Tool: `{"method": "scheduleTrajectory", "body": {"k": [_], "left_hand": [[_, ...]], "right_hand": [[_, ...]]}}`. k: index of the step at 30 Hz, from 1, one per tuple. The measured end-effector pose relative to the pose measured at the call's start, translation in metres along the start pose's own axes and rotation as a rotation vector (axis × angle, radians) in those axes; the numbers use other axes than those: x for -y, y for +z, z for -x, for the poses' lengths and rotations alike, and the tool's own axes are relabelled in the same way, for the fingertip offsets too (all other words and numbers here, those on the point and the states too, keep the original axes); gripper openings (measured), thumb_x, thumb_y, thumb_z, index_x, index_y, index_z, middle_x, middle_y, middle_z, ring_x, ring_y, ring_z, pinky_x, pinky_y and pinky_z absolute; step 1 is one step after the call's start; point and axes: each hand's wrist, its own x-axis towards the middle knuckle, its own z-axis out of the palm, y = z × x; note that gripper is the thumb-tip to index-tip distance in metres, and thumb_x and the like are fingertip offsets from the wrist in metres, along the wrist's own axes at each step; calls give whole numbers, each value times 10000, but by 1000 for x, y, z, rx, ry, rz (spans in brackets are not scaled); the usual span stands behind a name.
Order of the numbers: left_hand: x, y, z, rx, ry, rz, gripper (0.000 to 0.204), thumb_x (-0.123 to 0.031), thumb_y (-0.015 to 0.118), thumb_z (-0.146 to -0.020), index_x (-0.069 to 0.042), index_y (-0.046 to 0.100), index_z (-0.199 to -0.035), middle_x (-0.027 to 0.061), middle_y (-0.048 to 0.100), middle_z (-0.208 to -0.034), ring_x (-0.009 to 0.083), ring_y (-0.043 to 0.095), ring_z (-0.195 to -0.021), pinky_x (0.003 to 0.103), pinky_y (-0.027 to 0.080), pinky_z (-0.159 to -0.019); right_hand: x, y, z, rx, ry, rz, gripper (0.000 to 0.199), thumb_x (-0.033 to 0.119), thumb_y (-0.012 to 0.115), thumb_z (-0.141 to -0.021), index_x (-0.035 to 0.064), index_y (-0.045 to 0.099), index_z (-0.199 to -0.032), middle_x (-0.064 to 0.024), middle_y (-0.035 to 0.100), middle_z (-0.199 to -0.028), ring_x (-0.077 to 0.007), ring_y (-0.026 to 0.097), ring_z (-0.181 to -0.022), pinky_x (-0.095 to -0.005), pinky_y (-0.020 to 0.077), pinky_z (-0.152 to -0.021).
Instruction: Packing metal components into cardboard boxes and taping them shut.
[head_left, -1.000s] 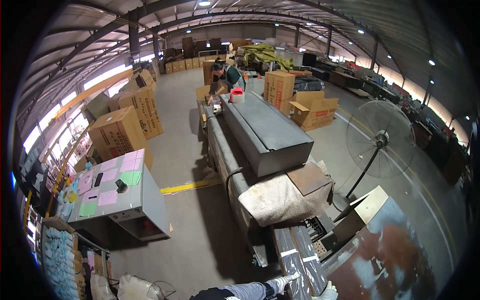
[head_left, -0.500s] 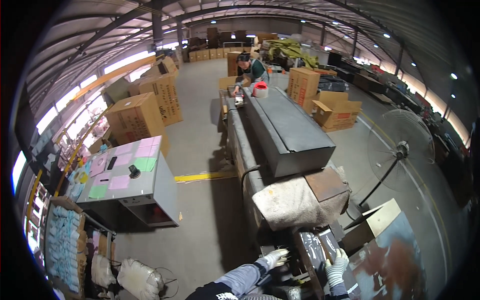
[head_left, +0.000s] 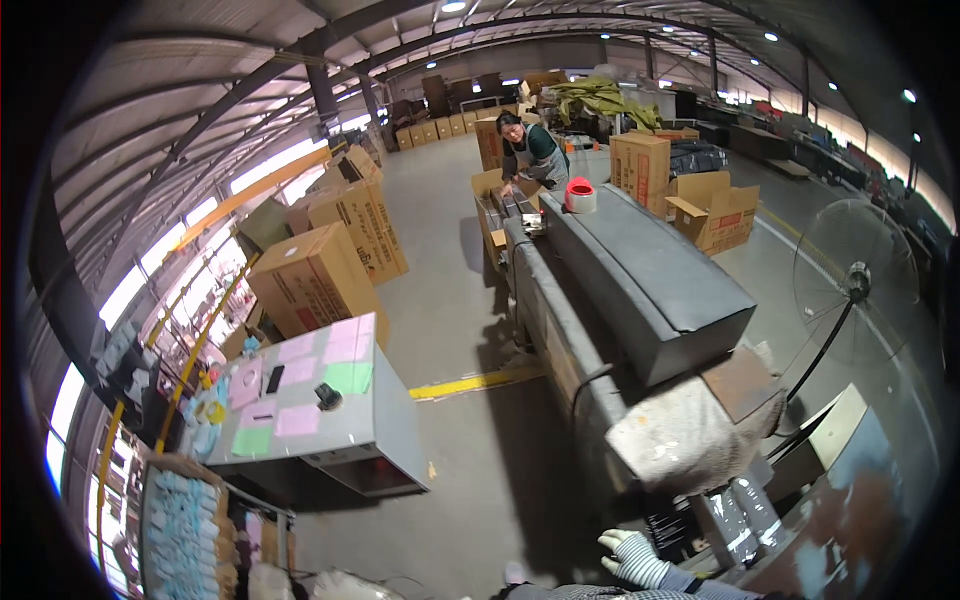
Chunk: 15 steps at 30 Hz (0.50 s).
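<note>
1 gloved hand (head_left: 632, 556) near 1 dark machine (head_left: 640, 270); its grip can't be told.

- A long grey machine bench (head_left: 560, 330) runs down the middle of the hall; a dark grey box-shaped housing (head_left: 645, 270) sits on top of it.
- A red-and-white tape roll (head_left: 579, 195) stands at the far end of that housing.
- At the near end, a pale stained cloth (head_left: 690, 440) is draped over the bench, with a brown cardboard piece (head_left: 742, 380) lying on it.
- A grey cabinet (head_left: 340, 420) stands on the concrete floor (head_left: 450, 300) — pink and green sheets and a small dark object (head_left: 328, 397) lie on its top.
- Cardboard boxes (head_left: 318, 275) stand on the floor — more beside them.
</note>
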Motion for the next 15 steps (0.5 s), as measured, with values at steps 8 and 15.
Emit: {"method": "scheduleTrajectory", "body": {"k": [8,15], "left_hand": [[149,-84,-76,-31,-180,1614,209,-254,449,-969,-146,533,-811,-1,493,-678,151,457,-618,284,418,-511],[25,-215,-135,-263,-278,1265,502,-267,612,-874,-56,425,-1289,201,566,-1201,350,576,-1057,477,462,-880]], "right_hand": [[54,14,-205,-47,-69,13,407,269,628,-777,50,581,-1116,-138,579,-1131,-314,574,-986,-413,459,-859],[49,37,-299,92,-52,16,435,225,655,-731,27,576,-1110,-139,590,-1099,-322,590,-946,-414,471,-834]]}}
